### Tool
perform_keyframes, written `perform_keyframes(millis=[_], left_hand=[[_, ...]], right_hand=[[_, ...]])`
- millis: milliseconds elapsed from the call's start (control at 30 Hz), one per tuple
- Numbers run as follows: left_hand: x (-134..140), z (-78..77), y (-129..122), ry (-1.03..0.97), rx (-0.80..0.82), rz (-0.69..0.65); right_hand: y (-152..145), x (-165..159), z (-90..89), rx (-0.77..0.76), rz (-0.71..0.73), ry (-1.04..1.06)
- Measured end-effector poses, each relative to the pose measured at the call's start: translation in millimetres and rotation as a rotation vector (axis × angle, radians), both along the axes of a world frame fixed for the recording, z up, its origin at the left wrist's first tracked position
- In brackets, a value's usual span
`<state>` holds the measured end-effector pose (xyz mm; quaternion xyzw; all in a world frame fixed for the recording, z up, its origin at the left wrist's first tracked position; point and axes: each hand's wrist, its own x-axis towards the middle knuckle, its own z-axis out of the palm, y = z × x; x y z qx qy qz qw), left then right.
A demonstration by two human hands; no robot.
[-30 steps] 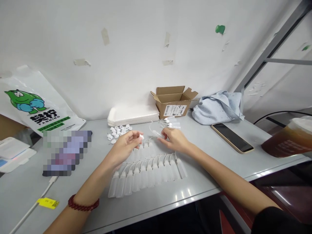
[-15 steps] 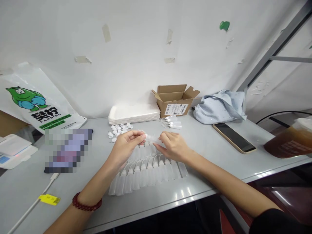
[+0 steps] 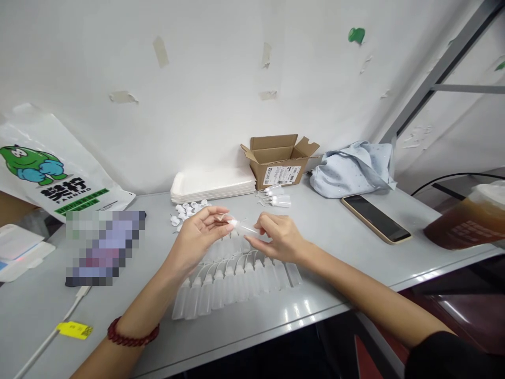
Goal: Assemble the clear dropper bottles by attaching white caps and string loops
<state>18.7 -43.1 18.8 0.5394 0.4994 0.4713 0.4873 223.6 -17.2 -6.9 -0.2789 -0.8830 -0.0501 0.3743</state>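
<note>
Between my hands, a small translucent squeeze bottle (image 3: 248,228) with a white cap is held tilted above the table. The fingertips of my left hand (image 3: 203,226) pinch its cap end. My right hand (image 3: 279,234) grips the body near its base, with fingers curled round it. Below lies a row of similar capped bottles (image 3: 229,287), with thin tubes bent back from their caps. More bottles (image 3: 224,247) lie behind that row, partly hidden by my hands. Several loose white caps (image 3: 185,210) are heaped beyond my left hand.
Behind my hands are a stack of white trays (image 3: 213,184), an open cardboard box (image 3: 278,163) and a few capped bottles (image 3: 280,201). To the right lie a phone (image 3: 376,219), a pale blue cloth (image 3: 351,171) and a drink cup (image 3: 469,223). A pixelated device (image 3: 106,247) and a plastic bag (image 3: 67,163) are left.
The bottle in my hands now tilts more, its base end lower to the right. My left fingers have spread a little around the cap. The whole view has shifted slightly.
</note>
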Motion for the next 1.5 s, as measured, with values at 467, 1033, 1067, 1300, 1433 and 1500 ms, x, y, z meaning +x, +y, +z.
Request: perform_keyframes(millis=[467, 1033, 1067, 1300, 1433, 1500], left_hand=[[1.2, 5.2, -1.3, 0.107, -0.097, -0.111], [1.3, 14.6, -8.2, 0.431, 0.128, -0.133], [0.7, 14.9, -8.3, 0.437, 0.132, -0.138], [1.5, 14.4, -9.5, 0.445, 0.236, -0.193], [4.0, 14.5, -9.0, 0.369, 0.189, -0.168], [4.8, 14.6, -8.2, 0.351, 0.132, -0.159]], right_hand=[[1.3, 0.3, 3.1, 0.360, -0.027, -0.108], [-3.2, 1.7, 17.4, -0.895, 0.188, 0.334], [-2.9, 2.0, 19.4, -0.999, 0.194, 0.359], [5.6, 5.1, 20.3, -1.312, 0.276, 0.461], [5.0, 4.9, 22.4, -1.237, 0.200, 0.454], [3.3, 4.3, 24.0, -1.144, 0.174, 0.426]])
